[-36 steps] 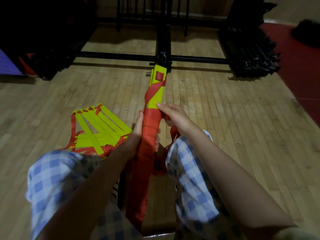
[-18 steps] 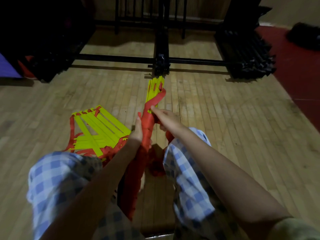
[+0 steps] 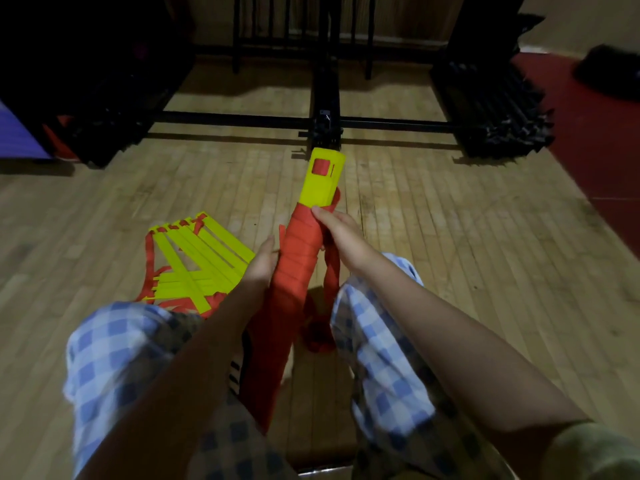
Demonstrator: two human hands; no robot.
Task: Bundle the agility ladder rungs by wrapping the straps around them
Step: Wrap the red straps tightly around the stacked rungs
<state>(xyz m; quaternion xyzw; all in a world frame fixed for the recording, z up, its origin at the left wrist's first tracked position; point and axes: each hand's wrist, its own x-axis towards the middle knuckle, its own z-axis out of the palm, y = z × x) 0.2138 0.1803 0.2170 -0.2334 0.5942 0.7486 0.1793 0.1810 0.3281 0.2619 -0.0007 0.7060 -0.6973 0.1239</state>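
Observation:
A bundle of yellow ladder rungs (image 3: pixel 320 180) stands upright between my knees, most of its length wrapped in red strap (image 3: pixel 294 268). Only the yellow top end with a red square shows above the wrap. My left hand (image 3: pixel 261 261) holds the bundle from the left side, fingers behind it. My right hand (image 3: pixel 341 233) pinches the top edge of the red wrap, and a loose strap tail (image 3: pixel 330 271) hangs below it to a red heap on the floor.
A second agility ladder (image 3: pixel 194 261), yellow rungs with red straps, lies loose on the wooden floor at my left knee. A black metal frame (image 3: pixel 327 123) and dark stacked equipment (image 3: pixel 491 105) stand ahead. A red mat (image 3: pixel 602 140) lies to the right.
The bundle has turned, so its flat yellow end faces me. The red strap that crossed the yellow top now lies lower, in the wrap, and my right hand has shifted with it.

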